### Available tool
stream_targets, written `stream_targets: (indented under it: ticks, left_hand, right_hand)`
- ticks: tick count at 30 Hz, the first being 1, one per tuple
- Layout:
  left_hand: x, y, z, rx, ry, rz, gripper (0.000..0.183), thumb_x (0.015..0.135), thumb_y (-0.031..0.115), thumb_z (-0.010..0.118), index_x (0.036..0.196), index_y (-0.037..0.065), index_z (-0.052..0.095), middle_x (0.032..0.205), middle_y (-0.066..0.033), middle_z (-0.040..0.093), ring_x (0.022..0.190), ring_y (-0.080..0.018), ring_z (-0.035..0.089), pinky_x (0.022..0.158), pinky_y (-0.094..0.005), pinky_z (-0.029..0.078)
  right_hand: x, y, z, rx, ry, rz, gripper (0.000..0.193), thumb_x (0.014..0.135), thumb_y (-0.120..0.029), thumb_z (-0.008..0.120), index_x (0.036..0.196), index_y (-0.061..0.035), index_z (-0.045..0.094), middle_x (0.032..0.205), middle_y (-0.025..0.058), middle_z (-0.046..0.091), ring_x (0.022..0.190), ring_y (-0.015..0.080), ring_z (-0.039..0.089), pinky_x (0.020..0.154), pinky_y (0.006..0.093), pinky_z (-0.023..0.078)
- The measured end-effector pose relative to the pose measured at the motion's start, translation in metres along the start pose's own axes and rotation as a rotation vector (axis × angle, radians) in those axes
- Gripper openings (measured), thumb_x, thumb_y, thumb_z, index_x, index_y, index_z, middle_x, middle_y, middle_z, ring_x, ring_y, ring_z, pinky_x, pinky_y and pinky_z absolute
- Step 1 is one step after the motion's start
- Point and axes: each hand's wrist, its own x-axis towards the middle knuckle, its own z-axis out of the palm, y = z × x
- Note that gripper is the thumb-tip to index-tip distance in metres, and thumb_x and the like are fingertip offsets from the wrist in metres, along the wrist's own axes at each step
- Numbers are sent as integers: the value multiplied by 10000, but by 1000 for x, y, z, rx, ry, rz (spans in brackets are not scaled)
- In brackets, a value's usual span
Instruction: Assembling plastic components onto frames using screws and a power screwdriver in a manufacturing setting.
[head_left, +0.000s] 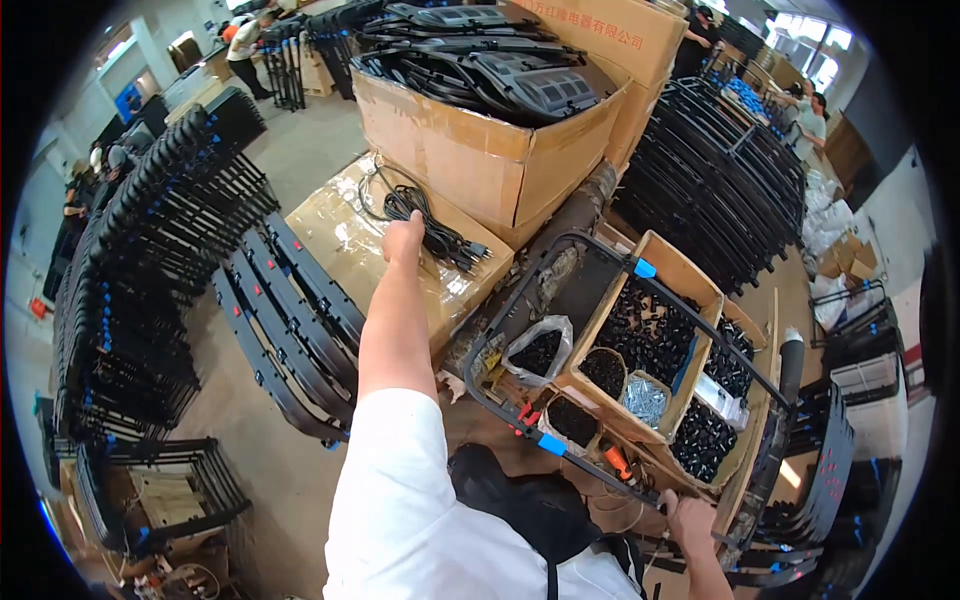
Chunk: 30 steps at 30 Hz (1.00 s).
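Open carton (450,140) is walling off the far side of the cables (432,235); bare box top (325,210) is leaving room to their left. Black frame (600,469) is crossing over the parts tray (605,410); gap between its bars is giving access from above.

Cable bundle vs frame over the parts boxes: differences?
Shape: the cable bundle is thin, looped cords; the frame is thicker bent tubing.
Size: the frame spans far more than the cable bundle.
Hands: the left hand grips the cable bundle, the right hand the frame.
Shared: both are mainly black.
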Motion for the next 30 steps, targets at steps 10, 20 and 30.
stream_targets:
  ticks: [10, 20, 30]
  left_hand:
    - [41, 6, -23, -408, 28, -153, 491, 834, 369, 677, 1062, -58, 764, 1075, -237, 770, 954, -351, 769, 896, -392, 591]
    - [-48, 51, -82, -1318, -59, 192, 326, 1077, 304, 574, 867, 57, 550, 633, -42, 504, 513, -166, 511, 482, -352, 439]
    - [-305, -43, -52, -1073, -842, 696, 239, 1121, 269, 515, 1154, 32, 524, 794, -39, 560, 594, -102, 530, 540, -254, 432]
  right_hand:
    - [8, 0, 27, -136, -243, 0, 435, 794, -467, 813, 1012, -91, 791, 989, 113, 791, 922, 292, 780, 755, 441, 614]
    - [-17, 16, 37, -15, -255, 161, 292, 831, -260, 730, 1068, -92, 700, 1027, 161, 765, 934, 363, 764, 787, 499, 615]
    - [-5, 6, 18, -179, -530, 44, 210, 882, -300, 711, 989, -121, 744, 921, 102, 786, 890, 284, 785, 745, 461, 618]
